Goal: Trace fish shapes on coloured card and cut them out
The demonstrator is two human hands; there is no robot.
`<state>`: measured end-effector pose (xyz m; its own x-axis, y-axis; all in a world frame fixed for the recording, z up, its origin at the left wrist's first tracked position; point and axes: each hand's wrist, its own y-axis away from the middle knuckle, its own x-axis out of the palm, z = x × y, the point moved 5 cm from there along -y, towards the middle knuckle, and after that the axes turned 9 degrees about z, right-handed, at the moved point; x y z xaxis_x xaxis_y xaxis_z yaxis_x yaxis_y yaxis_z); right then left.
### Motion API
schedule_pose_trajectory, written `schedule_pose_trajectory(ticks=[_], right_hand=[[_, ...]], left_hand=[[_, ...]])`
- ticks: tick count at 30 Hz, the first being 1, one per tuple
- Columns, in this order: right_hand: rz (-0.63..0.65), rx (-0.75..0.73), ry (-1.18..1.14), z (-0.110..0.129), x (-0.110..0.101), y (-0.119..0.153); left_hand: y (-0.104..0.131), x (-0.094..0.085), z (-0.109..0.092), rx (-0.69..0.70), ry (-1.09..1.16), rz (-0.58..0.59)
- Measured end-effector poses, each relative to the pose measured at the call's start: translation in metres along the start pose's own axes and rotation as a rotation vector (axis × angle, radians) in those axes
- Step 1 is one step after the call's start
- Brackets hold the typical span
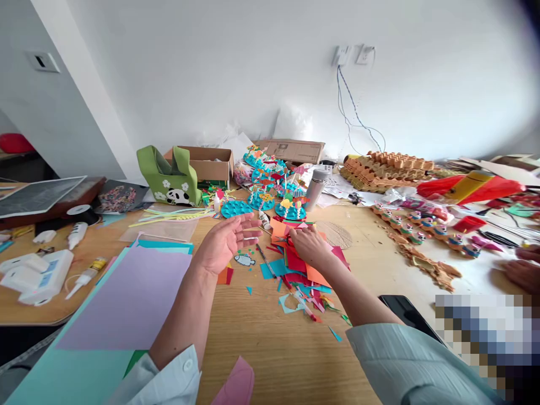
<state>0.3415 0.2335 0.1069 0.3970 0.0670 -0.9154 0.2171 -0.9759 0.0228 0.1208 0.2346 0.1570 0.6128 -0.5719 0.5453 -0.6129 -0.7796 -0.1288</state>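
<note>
My left hand (225, 243) is raised over the table with its palm turned inward and its fingers apart, holding nothing. My right hand (309, 246) reaches onto a pile of coloured paper scraps (297, 275), its fingers curled down at red and orange pieces; what its fingertips hold, if anything, is hidden. Between the hands lie a pen (265, 260) and a small blue and white paper fish (244, 260). A cut pale blue scrap (291, 304) rests at the pile's near side.
Large lilac sheets (126, 298) lie at the left. Behind stand a green panda bag (171, 180), a grey bottle (317, 188) and blue decorated discs (236, 208). A black phone (407, 315) is at the right, and another person's hand (523, 270) shows at the right edge.
</note>
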Motion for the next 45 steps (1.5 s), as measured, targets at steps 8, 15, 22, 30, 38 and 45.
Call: schedule_pose_trajectory(ticks=[8, 15, 22, 30, 38, 45], right_hand=[[-0.070, 0.093, -0.001, -0.016, -0.017, 0.008], [-0.322, 0.269, -0.005, -0.062, -0.065, 0.037], [-0.775, -0.370, -0.055, 0.022, -0.110, 0.091], [-0.775, -0.596, -0.103, 0.073, -0.109, 0.106], [-0.676, 0.189, -0.646, -0.064, -0.073, 0.069], [0.128, 0.539, -0.651, -0.128, 0.062, 0.015]], left_hand=[[-0.002, 0.000, 0.005, -0.013, 0.005, -0.022], [-0.005, 0.004, 0.017, -0.091, 0.075, -0.039], [-0.012, 0.007, 0.043, -0.293, 0.209, 0.014], [-0.012, -0.005, 0.046, -0.196, -0.004, -0.156], [-0.010, -0.031, 0.026, -0.018, -0.048, -0.334], [0.000, -0.034, 0.002, 0.111, -0.055, -0.399]])
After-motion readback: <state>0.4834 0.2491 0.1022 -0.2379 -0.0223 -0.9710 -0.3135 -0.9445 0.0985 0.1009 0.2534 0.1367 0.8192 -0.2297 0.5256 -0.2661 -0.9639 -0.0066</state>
